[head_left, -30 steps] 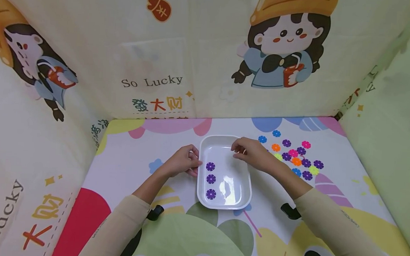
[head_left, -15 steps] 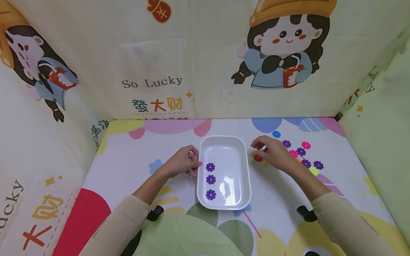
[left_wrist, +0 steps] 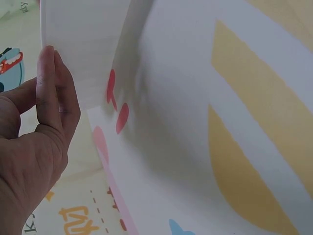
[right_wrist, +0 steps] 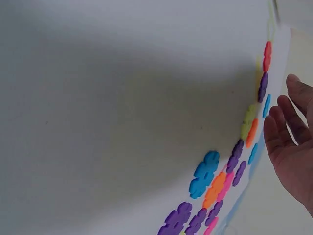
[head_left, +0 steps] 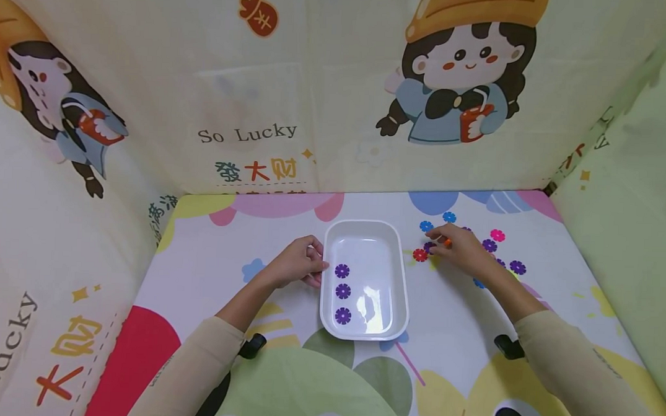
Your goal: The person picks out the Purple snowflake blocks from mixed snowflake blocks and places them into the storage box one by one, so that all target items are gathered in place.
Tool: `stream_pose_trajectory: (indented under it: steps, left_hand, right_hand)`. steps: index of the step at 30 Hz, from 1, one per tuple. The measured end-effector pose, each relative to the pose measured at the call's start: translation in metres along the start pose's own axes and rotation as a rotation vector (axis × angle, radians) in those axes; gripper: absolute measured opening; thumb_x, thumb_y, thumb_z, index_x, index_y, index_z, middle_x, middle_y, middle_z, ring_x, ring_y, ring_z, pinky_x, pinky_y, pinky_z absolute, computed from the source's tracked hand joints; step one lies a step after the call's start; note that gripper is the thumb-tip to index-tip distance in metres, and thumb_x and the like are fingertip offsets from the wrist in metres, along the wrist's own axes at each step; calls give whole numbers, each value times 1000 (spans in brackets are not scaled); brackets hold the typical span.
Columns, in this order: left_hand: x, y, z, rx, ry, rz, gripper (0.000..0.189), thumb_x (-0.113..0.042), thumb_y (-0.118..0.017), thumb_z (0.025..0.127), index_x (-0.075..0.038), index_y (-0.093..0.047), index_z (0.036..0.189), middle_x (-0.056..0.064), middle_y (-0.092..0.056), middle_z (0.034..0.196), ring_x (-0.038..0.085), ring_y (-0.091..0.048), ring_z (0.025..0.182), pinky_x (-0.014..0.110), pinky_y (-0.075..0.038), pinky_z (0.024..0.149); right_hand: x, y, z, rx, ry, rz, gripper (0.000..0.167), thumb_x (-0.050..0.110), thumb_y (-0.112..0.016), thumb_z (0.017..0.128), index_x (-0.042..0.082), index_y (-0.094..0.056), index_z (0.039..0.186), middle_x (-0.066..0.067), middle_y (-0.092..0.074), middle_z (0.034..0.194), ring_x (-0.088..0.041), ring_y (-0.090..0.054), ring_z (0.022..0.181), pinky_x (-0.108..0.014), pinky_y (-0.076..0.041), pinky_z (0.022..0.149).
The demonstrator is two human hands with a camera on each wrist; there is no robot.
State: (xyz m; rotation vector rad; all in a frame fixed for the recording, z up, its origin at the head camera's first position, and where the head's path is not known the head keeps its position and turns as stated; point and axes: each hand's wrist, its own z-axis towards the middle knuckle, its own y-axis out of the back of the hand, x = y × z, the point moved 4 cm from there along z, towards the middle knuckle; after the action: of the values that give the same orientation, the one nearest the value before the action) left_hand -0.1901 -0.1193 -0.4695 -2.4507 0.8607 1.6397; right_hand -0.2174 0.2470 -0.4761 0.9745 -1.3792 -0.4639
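Observation:
A white rectangular tray [head_left: 372, 253] stands mid-table, with three purple flower-shaped snowflake discs [head_left: 343, 291] in a column along its left side. My left hand [head_left: 297, 262] grips the tray's left rim; in the left wrist view, fingers lie against the tray's outer wall [left_wrist: 85, 49]. My right hand [head_left: 461, 248] hovers over scattered snowflake discs right of the tray. Its fingertips are close to a purple disc [head_left: 428, 247], beside a red disc [head_left: 420, 255]. In the right wrist view, thumb and fingers of the right hand [right_wrist: 293, 142] stand apart with nothing between them.
More discs lie around and partly under the right hand: blue [head_left: 449, 217], pink [head_left: 497, 235] and several purple [head_left: 518, 267]. An orange disc [right_wrist: 213, 190] shows in the right wrist view. Printed cloth walls [head_left: 343, 109] enclose the table's back and sides.
My right hand has moved right from over the tray to above the scattered discs. My left hand and the tray stay put, with the same three purple discs inside.

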Motion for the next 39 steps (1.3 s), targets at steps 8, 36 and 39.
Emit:
stream_pose_trajectory:
  steps: [8, 36, 39]
  left_hand:
    - [-1, -1, 0, 13, -8, -9, 30, -3, -69, 98, 2, -50, 120, 17, -66, 92, 20, -70, 63, 48, -68, 68]
    - [-3, -1, -2, 13, -5, -12, 31, 0, -69, 96, 4, -50, 120, 17, -65, 89, 20, -70, 62, 42, -68, 63]
    - [-3, -1, -2, 12, -7, -10, 31, -1, -69, 96, 4, -50, 121, 18, -65, 90, 20, -70, 62, 44, -68, 64]
  right_hand:
    - [-9, -6, 5, 8, 5, -58, 39, 7, -72, 96, 0, -63, 134, -22, -66, 128, -40, -62, 118, -56, -58, 103]
    - [-16, -14, 12, 35, -73, -52, 29, 11, -72, 97, -2, -65, 122, -20, -62, 113, -32, -61, 102, -46, -64, 91]
    - [-18, -14, 14, 38, -85, -43, 28, 10, -73, 96, -1, -63, 120, -18, -63, 112, -30, -61, 101, -45, -65, 91]
